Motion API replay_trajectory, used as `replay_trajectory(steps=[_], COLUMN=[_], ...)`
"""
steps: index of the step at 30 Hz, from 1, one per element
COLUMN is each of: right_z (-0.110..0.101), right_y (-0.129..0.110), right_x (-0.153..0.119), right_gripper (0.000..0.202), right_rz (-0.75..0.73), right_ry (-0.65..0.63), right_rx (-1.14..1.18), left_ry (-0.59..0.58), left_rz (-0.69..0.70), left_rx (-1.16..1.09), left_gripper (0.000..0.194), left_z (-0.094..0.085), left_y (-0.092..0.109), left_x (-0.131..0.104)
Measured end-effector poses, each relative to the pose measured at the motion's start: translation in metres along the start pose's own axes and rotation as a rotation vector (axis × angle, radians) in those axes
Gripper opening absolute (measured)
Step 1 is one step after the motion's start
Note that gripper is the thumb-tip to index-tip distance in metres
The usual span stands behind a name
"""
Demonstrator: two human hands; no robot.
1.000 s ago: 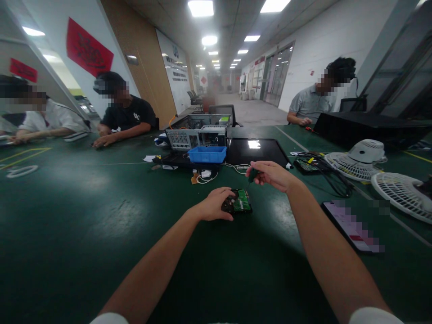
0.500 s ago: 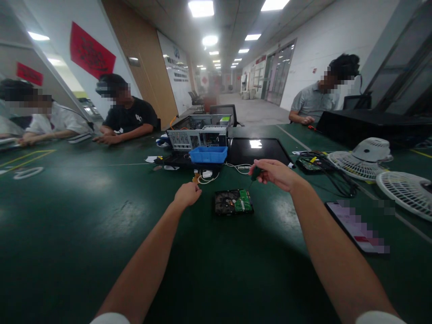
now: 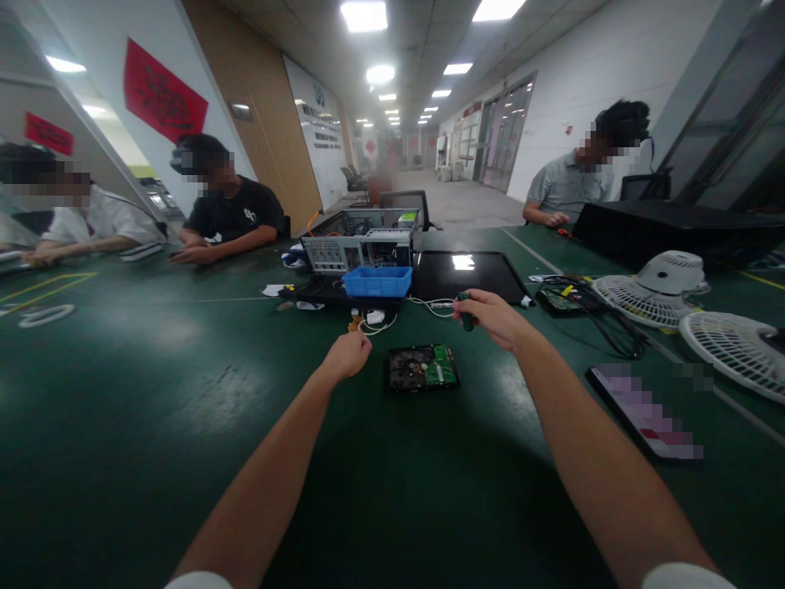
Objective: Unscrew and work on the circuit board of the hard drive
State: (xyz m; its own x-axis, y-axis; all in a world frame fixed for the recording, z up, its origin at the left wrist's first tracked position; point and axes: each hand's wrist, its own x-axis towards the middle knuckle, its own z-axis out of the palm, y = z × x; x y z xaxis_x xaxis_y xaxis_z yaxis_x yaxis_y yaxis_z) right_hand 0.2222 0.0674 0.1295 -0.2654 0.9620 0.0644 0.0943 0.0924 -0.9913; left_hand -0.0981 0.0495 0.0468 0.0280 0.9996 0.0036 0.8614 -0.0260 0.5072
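A hard drive (image 3: 423, 368) lies flat on the green table, its circuit board side up, with a bright green board on the right part. My right hand (image 3: 494, 315) is closed round the dark green handle of a screwdriver (image 3: 467, 316), above and to the right of the drive. The screwdriver's shaft does not show clearly. To the left of the drive, my left hand (image 3: 348, 357) is closed, its fingertips curled together. Whatever it may hold is hidden or too small to name.
Beyond the drive stand a blue plastic bin (image 3: 378, 282) and an opened computer case (image 3: 361, 237), beside a flat black screen (image 3: 469, 274). White cables (image 3: 383, 325) lie before them. A phone (image 3: 643, 413), fan parts (image 3: 650, 290) and black cables are on the right. Other people sit around the table.
The screwdriver has turned in my right hand: its handle now hangs nearer upright, and the shaft seen earlier no longer shows. My left hand has moved slightly right, closer to the drive.
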Motion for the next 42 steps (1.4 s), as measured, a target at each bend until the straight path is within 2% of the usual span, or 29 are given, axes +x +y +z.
replay_trajectory(steps=[2, 5, 7, 10, 15, 21, 25, 30, 35, 39, 42], right_z=[0.010, 0.027, 0.038, 0.049, 0.057, 0.059, 0.060, 0.058, 0.054, 0.045, 0.033], right_y=[0.003, 0.008, 0.010, 0.011, 0.012, 0.011, 0.009, 0.006, 0.004, 0.007, 0.014], right_x=[-0.001, -0.004, -0.008, -0.012, -0.013, -0.015, -0.016, -0.017, -0.018, -0.013, -0.004], right_gripper=[0.013, 0.009, 0.015, 0.021, 0.027, 0.027, 0.023, 0.017, 0.018, 0.014, 0.011], right_rz=[0.028, 0.017, -0.025, -0.115, -0.148, -0.125, -0.117, -0.107, -0.130, -0.206, -0.232], right_ry=[-0.043, -0.086, -0.155, -0.210, -0.179, -0.172, -0.162, -0.154, -0.167, -0.170, -0.127], right_rx=[0.034, -0.129, -0.264, -0.374, -0.435, -0.423, -0.402, -0.403, -0.454, -0.589, -0.795], left_ry=[-0.030, -0.120, -0.235, -0.347, -0.416, -0.440, -0.373, -0.258, -0.221, -0.185, -0.117], left_rz=[0.051, 0.104, 0.102, 0.069, 0.035, 0.019, 0.045, 0.074, 0.115, 0.165, 0.242], left_rx=[-0.099, -0.327, -0.738, -1.107, -1.334, -1.386, -1.356, -1.179, -1.032, -0.922, -0.708], left_gripper=[0.018, 0.030, 0.031, 0.033, 0.032, 0.029, 0.030, 0.029, 0.028, 0.024, 0.021], left_z=[-0.001, 0.002, 0.006, 0.012, 0.016, 0.015, 0.014, 0.019, 0.022, 0.024, 0.024], left_y=[0.009, 0.026, 0.038, 0.053, 0.065, 0.074, 0.083, 0.084, 0.082, 0.081, 0.080], left_x=[-0.003, -0.009, -0.014, -0.020, -0.026, -0.031, -0.035, -0.033, -0.033, -0.033, -0.033])
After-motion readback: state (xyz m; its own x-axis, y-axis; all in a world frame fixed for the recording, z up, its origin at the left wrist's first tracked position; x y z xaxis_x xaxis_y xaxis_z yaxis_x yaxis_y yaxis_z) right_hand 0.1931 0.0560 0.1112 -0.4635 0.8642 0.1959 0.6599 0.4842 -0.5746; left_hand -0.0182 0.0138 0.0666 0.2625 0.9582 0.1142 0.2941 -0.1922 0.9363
